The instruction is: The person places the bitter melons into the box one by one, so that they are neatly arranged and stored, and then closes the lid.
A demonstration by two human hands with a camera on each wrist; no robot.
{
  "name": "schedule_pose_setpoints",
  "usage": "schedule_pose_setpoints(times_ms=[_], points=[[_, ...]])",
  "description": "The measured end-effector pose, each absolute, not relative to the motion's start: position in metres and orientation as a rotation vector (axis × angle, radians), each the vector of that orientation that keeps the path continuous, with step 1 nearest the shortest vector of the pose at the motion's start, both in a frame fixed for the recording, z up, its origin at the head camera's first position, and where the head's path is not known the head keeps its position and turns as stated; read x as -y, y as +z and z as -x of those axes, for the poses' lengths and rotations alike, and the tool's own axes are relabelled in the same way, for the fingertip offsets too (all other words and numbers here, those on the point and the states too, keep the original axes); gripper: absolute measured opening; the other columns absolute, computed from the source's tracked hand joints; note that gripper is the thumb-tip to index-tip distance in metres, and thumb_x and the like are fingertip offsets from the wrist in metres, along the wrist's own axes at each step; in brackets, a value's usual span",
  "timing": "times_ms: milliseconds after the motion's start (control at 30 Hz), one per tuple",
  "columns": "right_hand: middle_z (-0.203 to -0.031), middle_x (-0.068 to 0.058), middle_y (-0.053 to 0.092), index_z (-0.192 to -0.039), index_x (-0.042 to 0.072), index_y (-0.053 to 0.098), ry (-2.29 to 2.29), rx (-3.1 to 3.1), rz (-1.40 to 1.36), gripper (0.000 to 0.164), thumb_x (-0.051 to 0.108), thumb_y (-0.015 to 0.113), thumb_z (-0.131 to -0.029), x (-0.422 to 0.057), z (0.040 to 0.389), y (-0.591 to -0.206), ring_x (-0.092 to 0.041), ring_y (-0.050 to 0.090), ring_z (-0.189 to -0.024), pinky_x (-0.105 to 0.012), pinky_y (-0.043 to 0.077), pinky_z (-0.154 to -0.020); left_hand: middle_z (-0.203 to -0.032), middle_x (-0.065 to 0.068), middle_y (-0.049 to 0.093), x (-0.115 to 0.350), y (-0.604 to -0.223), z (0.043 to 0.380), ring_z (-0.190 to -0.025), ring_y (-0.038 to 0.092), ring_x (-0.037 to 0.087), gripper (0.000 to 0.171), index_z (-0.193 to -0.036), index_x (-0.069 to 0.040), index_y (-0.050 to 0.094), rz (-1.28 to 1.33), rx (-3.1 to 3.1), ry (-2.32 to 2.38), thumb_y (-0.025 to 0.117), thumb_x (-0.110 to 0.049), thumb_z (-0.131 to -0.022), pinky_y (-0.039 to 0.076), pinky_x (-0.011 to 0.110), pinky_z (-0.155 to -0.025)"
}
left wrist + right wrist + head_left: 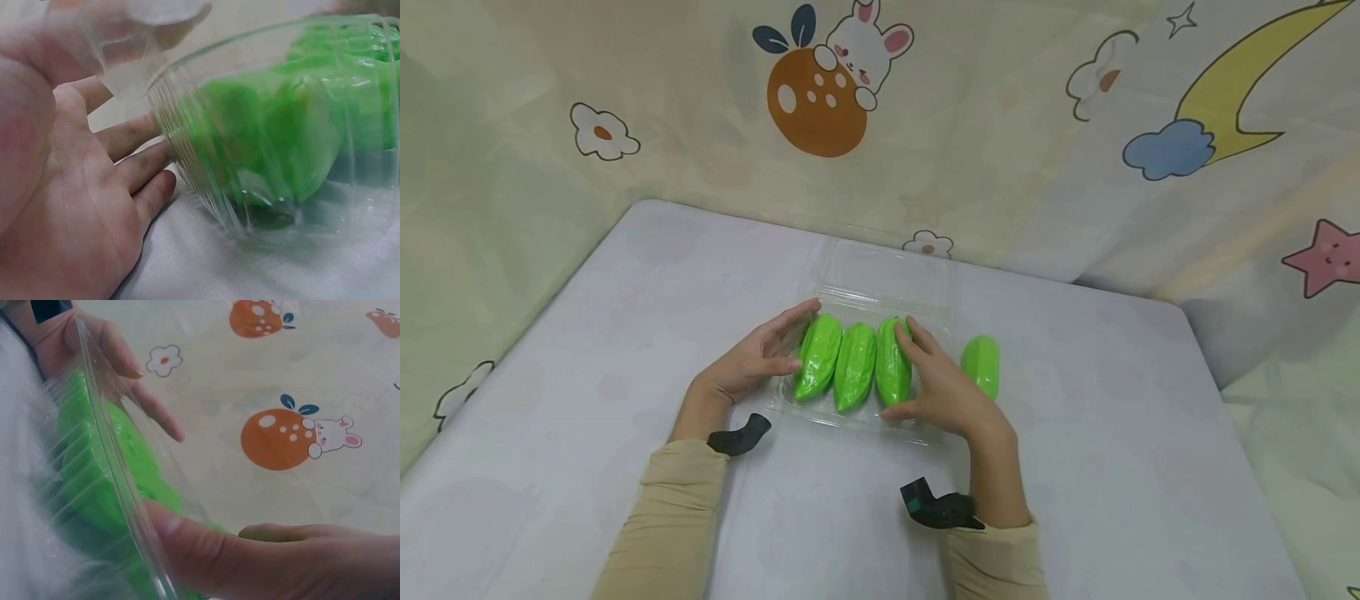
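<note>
Three shiny green ridged toy bitter melons [854, 367] lie side by side in a clear plastic box [857, 423], whose transparent lid [883, 271] is folded open behind it. My left hand [748, 354] stands at the box's left side, fingers extended along the wall and thumb over the leftmost bitter melon [818, 357]. In the left wrist view its fingers [134, 137] are beside the ribbed wall. My right hand [951, 387] holds the rightmost bitter melon [891, 367], fingers at its far end and thumb [187, 544] near its close end, over the box rim.
Another green bitter melon [981, 367] lies on the white table [1097, 450] right of the box, partly behind my right hand. A printed cloth [700, 100] hangs along the table's back edge. Each wrist carries a black camera mount [943, 508].
</note>
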State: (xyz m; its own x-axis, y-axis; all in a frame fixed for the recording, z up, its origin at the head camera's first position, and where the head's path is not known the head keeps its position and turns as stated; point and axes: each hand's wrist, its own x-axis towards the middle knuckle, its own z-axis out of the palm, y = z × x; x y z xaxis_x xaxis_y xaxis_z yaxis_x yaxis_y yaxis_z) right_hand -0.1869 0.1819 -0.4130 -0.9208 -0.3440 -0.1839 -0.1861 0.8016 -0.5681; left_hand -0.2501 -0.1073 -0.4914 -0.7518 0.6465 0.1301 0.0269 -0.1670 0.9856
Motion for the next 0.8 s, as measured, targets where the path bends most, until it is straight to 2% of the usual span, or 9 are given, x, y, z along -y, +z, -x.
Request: schedule_pose_setpoints(times_ms=[200,400,600,667,800], points=[[-0.162,-0.001,0.003,-0.154,0.021,0.011,-0.802,-2.692,0.386,0.117,0.034,0.087,-0.066,-0.1809,0.1867,-0.4140,-0.025,0.015,-0.147,-0.046,0.032,-0.113,-0.161,0.004,0.012,0.1071,-0.4903,0.2493,-0.149,0.002,0.016,0.086,-0.153,-0.013,0.018,-0.758,-1.698,1.965,0.066,-0.001,-0.083,0.017,0.011,-0.113],[-0.162,-0.001,0.002,-0.154,0.021,0.010,-0.770,-2.679,0.372,0.116,0.034,0.086,-0.066,-0.1789,0.1859,-0.4122,-0.026,0.017,-0.147,-0.046,0.032,-0.112,-0.161,0.003,0.012,0.1068,-0.4890,0.2491,-0.149,0.002,0.015,0.086,-0.153,-0.014,0.018,-0.758,-1.708,1.959,0.067,-0.002,-0.083,0.014,0.014,-0.115],[-0.162,-0.003,0.004,-0.154,0.020,0.011,-0.718,-2.691,0.366,0.116,0.036,0.086,-0.067,-0.1768,0.1856,-0.4115,-0.027,0.021,-0.146,-0.046,0.035,-0.111,-0.161,0.003,0.011,0.1071,-0.4895,0.2495,-0.149,0.001,0.015,0.086,-0.153,-0.014,0.018,-0.759,-1.705,1.959,0.067,-0.003,-0.083,0.016,0.010,-0.113],[-0.162,-0.003,0.004,-0.154,0.019,0.011,-0.709,-2.694,0.361,0.116,0.037,0.085,-0.067,-0.1767,0.1856,-0.4121,-0.027,0.022,-0.145,-0.046,0.035,-0.111,-0.161,0.003,0.012,0.1070,-0.4899,0.2497,-0.149,0.002,0.015,0.086,-0.153,-0.015,0.018,-0.757,-1.703,1.959,0.067,-0.003,-0.083,0.015,0.013,-0.115],[-0.162,-0.003,0.004,-0.154,0.019,0.011,-0.694,-2.694,0.346,0.116,0.037,0.085,-0.067,-0.1762,0.1857,-0.4128,-0.027,0.022,-0.146,-0.047,0.034,-0.111,-0.161,0.002,0.012,0.1068,-0.4901,0.2501,-0.149,0.002,0.015,0.086,-0.153,-0.015,0.019,-0.749,-1.702,1.958,0.067,-0.004,-0.083,0.004,0.032,-0.120]])
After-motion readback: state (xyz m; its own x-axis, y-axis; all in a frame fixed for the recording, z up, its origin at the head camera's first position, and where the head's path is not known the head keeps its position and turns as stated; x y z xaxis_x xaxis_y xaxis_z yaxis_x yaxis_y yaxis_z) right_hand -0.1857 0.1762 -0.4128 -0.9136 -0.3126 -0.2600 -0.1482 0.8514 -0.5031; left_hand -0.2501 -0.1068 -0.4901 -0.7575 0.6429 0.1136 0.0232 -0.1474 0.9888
